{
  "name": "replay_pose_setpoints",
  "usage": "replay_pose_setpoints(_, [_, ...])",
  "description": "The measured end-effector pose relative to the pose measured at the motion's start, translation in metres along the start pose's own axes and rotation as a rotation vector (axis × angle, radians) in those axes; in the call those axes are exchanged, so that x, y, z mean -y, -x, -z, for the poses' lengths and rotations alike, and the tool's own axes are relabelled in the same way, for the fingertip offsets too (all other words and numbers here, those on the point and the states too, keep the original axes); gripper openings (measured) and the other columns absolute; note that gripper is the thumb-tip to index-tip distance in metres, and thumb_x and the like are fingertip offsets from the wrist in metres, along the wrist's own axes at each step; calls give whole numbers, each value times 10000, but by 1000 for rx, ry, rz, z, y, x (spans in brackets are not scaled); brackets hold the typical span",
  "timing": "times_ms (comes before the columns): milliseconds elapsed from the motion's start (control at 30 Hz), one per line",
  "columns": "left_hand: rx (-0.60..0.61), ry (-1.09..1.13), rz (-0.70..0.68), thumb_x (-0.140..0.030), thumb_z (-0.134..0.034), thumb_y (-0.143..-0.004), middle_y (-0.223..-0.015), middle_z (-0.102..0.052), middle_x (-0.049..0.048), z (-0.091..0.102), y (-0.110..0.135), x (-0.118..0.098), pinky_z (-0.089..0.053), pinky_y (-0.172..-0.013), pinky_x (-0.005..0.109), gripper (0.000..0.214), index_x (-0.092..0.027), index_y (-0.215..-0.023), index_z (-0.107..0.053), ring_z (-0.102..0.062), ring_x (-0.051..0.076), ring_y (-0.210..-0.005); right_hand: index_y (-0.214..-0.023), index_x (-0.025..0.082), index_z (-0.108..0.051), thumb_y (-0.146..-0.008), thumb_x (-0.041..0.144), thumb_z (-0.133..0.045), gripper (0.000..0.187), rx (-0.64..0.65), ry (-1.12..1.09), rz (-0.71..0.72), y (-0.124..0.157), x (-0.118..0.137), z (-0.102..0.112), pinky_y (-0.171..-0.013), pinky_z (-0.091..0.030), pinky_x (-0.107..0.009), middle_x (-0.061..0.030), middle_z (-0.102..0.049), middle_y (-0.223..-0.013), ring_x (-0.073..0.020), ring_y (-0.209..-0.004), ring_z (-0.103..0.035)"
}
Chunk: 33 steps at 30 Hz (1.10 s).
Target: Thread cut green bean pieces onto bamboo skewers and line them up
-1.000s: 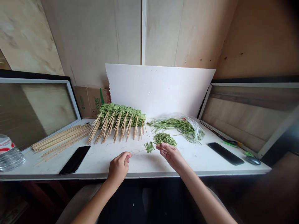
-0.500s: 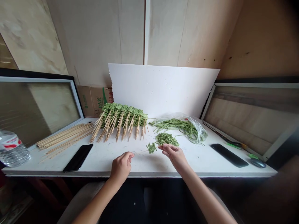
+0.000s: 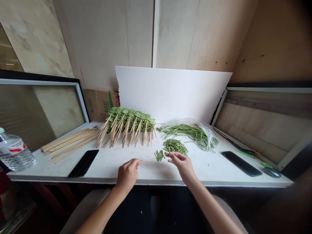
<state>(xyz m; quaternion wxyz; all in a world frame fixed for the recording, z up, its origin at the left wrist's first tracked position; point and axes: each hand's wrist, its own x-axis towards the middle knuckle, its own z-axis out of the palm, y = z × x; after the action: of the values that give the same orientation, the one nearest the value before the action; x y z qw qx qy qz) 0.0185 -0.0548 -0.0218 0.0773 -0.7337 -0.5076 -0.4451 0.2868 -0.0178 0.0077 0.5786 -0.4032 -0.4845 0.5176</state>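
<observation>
My left hand (image 3: 128, 172) is closed in a pinch on the bare end of a thin wooden skewer (image 3: 148, 160), held just above the white table. Several short green bean pieces (image 3: 159, 155) are threaded side by side across the skewer's other end. Right at that end, my right hand (image 3: 180, 164) has thumb and fingers pinched together; what lies between them is hidden. Behind the right hand is a heap of cut green bean pieces (image 3: 175, 146). Farther back, a tall stack of filled bean skewers (image 3: 131, 118) has its bare sticks pointing towards me.
Loose skewers (image 3: 73, 140) lie at the left, near a black phone (image 3: 83, 163) and a water bottle (image 3: 17, 152). Long green beans (image 3: 187, 130) spill from a clear plastic bag (image 3: 211, 138). A dark flat slab (image 3: 241, 163) and a computer mouse (image 3: 272, 172) lie at the right.
The whole view has shifted slightly, so things appear a little farther right. Both hands keep nearly the same pose around the skewer, and the threaded bean pieces look the same.
</observation>
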Motion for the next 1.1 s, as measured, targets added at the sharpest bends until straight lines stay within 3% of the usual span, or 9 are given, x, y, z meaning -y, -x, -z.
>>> replay_pose_setpoints(167, [5, 0, -25, 59, -410, -742, -759, -753, 4, 2, -2, -3, -536, -629, 208, 398, -216, -848, -677, -753, 163, -736, -762, 184, -802, -663, 491, -920, 343, -5, -44, -40, 1, -9, -8, -930, -605, -451, -73, -777, -934, -269, -916, -726])
replay_pose_setpoints(267, [10, 3, -4, 43, -409, -745, -755, -752, 9, 4, -4, -3, -545, -639, 203, 388, -220, -852, -674, -763, 167, -752, -777, 185, -805, -668, 486, -919, 340, 30, -82, -65, 1, -12, -9, -951, -593, -428, -55, -764, -889, -238, -879, -721])
replay_pose_setpoints(400, [12, 11, 20, 2, -415, -781, -733, -750, 1, 1, -2, 6, -557, -639, 206, 352, -232, -872, -661, -765, 172, -720, -845, 183, -810, -688, 504, -898, 367, 81, -89, -87, 0, -11, -6, -886, -605, -416, -94, -770, -974, -297, -1029, -709])
replay_pose_setpoints(567, [58, -18, 64, -67, -438, -830, -720, -727, -22, -6, 2, 26, -520, -584, 187, 278, -252, -880, -640, -737, 162, -660, -1103, 188, -778, -806, 575, -783, 489, 66, -8, -119, -3, -1, 6, -885, -580, -401, -138, -775, -1096, -326, -1178, -681])
replay_pose_setpoints(700, [110, -23, 84, -118, -419, -887, -743, -717, -14, -8, 2, 43, -516, -592, 180, 249, -248, -850, -628, -717, 150, -631, -1122, 190, -763, -830, 588, -736, 494, 14, 56, -79, -16, 11, 31, -844, -568, -370, -142, -775, -1113, -308, -1150, -693])
replay_pose_setpoints(833, [119, 2, 47, -171, -387, -956, -836, -735, 5, -14, 2, 58, -528, -611, 169, 296, -239, -828, -645, -726, 139, -683, -1115, 181, -758, -835, 559, -677, 477, -149, 233, -25, -41, 19, 72, -793, -578, -358, -145, -778, -1113, -288, -1074, -723])
replay_pose_setpoints(967, [87, 13, 3, -199, -401, -971, -819, -715, 7, -18, 2, 67, -547, -660, 169, 299, -236, -814, -653, -717, 138, -696, -1109, 151, -756, -831, 467, -597, 449, -342, 569, 73, -81, 21, 115, -747, -586, -399, -169, -782, -1083, -302, -981, -742])
replay_pose_setpoints(1100, [51, 25, -45, -220, -437, -974, -823, -713, 5, -13, -1, 73, -557, -710, 171, 262, -242, -855, -670, -721, 143, -735, -1155, 162, -747, -843, 286, -566, 381, -378, 812, 113, -131, 21, 144, -862, -561, -405, -138, -784, -1064, -279, -999, -726])
